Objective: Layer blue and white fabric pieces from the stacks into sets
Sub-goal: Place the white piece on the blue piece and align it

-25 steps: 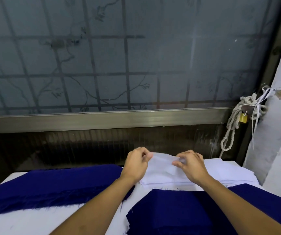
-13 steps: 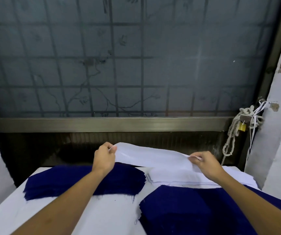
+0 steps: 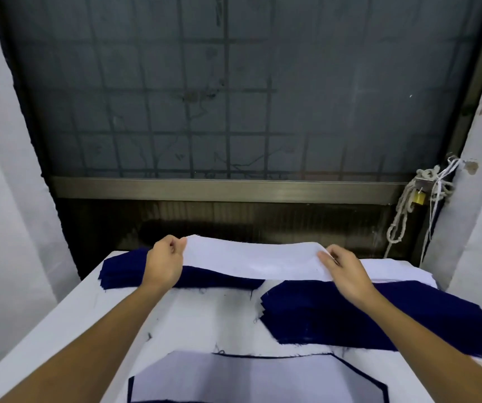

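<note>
A white fabric piece (image 3: 251, 261) hangs stretched above the table between both hands. My left hand (image 3: 164, 264) pinches its left end and my right hand (image 3: 344, 270) pinches its right end. Under it at the far left lies a stack of blue pieces (image 3: 123, 270). A second blue stack (image 3: 350, 315) lies at the right, with the white stack (image 3: 394, 270) behind it at the far right. At the near edge lies a layered set (image 3: 248, 376), white on top with blue showing round its rim.
The white table (image 3: 205, 315) has loose threads on it. A dark window frame and rail (image 3: 219, 190) run behind the table. Rope and a padlock (image 3: 417, 196) hang at the right. White walls close in on both sides.
Both hands have lifted one white piece off the white stack and spread apart, the left hand moving left over the far blue stack. The view has tilted down, showing the layered set near me.
</note>
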The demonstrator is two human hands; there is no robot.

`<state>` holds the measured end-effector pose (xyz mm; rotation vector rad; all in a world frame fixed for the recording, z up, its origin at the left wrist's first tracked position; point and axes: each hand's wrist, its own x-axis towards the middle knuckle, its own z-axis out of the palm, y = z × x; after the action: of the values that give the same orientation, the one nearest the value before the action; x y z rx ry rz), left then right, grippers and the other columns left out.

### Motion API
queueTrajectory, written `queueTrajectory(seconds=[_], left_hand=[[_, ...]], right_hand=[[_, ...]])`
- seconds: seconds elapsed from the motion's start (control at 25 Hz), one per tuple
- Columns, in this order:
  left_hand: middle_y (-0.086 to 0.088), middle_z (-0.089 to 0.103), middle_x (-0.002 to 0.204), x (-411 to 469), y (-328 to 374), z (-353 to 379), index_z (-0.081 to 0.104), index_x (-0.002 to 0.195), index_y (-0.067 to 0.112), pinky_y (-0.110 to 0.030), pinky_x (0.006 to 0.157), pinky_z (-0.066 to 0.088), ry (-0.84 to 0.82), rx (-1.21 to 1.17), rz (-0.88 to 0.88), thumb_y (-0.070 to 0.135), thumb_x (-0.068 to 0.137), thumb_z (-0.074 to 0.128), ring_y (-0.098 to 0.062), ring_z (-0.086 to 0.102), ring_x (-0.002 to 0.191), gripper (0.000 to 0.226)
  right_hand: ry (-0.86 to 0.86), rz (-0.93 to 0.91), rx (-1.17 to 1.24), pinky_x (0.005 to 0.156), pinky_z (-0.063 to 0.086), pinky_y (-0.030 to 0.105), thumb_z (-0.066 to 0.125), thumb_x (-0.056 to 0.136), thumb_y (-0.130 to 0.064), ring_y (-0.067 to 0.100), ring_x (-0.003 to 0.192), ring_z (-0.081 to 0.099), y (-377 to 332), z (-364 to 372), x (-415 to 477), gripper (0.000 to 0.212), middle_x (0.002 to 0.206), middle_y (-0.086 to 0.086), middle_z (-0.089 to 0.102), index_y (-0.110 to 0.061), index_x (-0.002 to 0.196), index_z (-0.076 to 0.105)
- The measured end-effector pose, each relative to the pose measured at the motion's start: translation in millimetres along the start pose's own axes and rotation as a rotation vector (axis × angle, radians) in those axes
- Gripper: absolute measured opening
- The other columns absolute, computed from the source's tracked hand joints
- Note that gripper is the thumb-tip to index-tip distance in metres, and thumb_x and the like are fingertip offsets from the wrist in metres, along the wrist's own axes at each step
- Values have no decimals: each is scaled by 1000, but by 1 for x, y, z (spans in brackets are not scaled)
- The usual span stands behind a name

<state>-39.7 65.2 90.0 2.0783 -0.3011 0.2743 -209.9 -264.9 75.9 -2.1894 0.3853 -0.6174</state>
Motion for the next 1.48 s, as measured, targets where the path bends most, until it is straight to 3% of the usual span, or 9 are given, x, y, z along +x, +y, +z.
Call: queueTrajectory(seconds=[0.12,0.28,0.48,0.64,0.76,0.84,1.0,1.2,1.48], left_hand=[[-5,63,75,-32,-20,-10,60,85,11,-31,61,44,18,-15,17,33,106,51,-15,59,71,31],[2,66,83,-76,-52,-21,63,88,18,-27,64,49,15,-18,-16,32,103,57,-14,62,79,21],[10,70,83,-119,-86,-27,61,84,26,-22,67,46,-56,52,-13,37,99,63,-8,64,84,18],[12,71,86,-140,-107,-27,60,84,29,-27,67,48,-71,176,-37,40,99,63,-9,66,87,19],[14,71,94,-152,-119,-27,59,85,31,-28,65,50,-89,249,-71,43,99,61,-10,66,83,18],[13,68,99,-158,-123,-25,58,84,34,-26,60,45,-74,281,-94,44,98,62,-8,65,78,17],[10,69,80,-161,-126,-21,56,83,35,-27,55,44,-81,321,-92,40,96,65,-9,62,65,17],[11,66,73,-160,-129,-19,53,86,33,-29,54,45,-87,355,-64,38,99,62,-10,61,65,16],[9,62,62,-160,-131,-18,52,86,32,-26,49,40,-51,358,-41,40,98,63,-9,58,56,18]], right_hand=[[-28,3,49,65,42,31,53,103,-36,14,69,58,11,5,-31,36,71,-2,60,-11,79,58],[-79,14,45,59,29,35,59,100,-36,10,59,36,34,5,-75,48,60,-5,36,-4,68,42],[-82,123,-1,61,27,34,66,95,-41,14,58,33,62,9,-122,50,59,-3,35,-6,68,42],[-51,174,-180,61,42,29,66,92,-47,11,65,58,69,15,-149,25,68,-14,64,-32,73,61],[-45,163,-246,65,47,24,65,93,-47,4,76,63,69,19,-160,13,78,-23,68,-41,81,63],[-41,149,-252,74,51,27,66,94,-43,4,83,63,72,21,-163,9,87,-19,70,-43,87,62],[-18,139,-248,70,46,25,68,94,-34,5,84,60,77,24,-164,12,89,-10,64,-43,95,60],[-1,87,-327,65,44,19,71,93,-29,-2,86,59,80,27,-162,16,90,-24,63,-40,96,61],[40,46,-389,66,47,20,71,93,-23,2,93,55,84,28,-161,19,93,-23,56,-39,98,62]])
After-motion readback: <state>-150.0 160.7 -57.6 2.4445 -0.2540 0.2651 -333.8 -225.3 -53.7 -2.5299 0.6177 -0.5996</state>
